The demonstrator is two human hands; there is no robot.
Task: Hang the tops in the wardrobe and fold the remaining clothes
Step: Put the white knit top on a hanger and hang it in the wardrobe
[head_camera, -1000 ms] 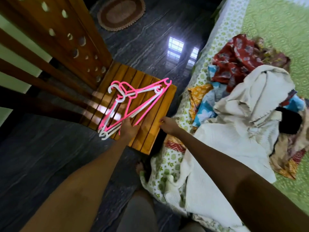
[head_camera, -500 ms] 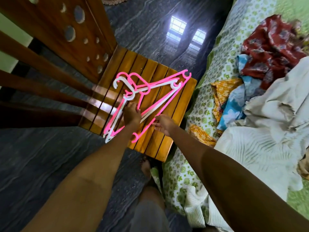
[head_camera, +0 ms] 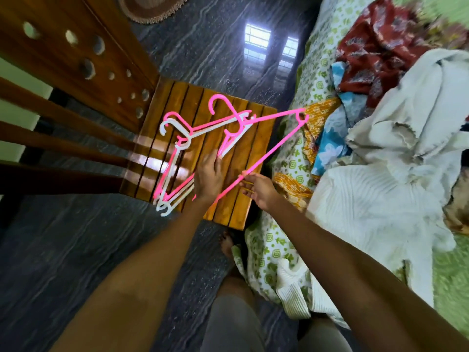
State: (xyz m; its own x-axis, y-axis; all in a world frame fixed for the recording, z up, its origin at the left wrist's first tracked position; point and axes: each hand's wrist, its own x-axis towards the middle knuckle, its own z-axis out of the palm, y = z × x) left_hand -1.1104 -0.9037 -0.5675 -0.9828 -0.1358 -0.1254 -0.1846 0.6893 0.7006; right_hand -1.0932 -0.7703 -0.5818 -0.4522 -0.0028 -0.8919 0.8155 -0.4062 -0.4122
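- Clothes pile (head_camera: 375,80): a loose heap of crumpled garments (dark red print, blue floral, orange print, cream and white knits) lies on the green-patterned bed sheet (head_camera: 289,163), right of the chair. Nothing in it looks folded, and no top is on a hanger.
- Single pink plastic hanger (head_camera: 272,151): pinched on its long bar by the right hand (head_camera: 258,190), fingers curled round the thin rod. It is drawn clear of the others, its far corner reaching out over the edge of the bed near the orange cloth.
- Bundle of pink and white plastic hangers (head_camera: 177,158): lies tangled on the slatted wooden chair seat (head_camera: 243,199). The left hand (head_camera: 209,177) rests on it with fingers fairly straight, seemingly pressing it down; whether any finger hooks a bar I cannot tell.
- Wardrobe: not in view (only the chair's carved back and dark polished floor show to the left).
- Progress, as judged: very early. One hanger is being separated from the stack, the step that comes before hanging the first top. No sign of anything completed.
- Left to do: pick a top from the heap, thread it on the hanger, carry it to the wardrobe, repeat for every top, then fold whatever remains.
- Watch point: the hooks are interlocked, so the bundle may drag along.
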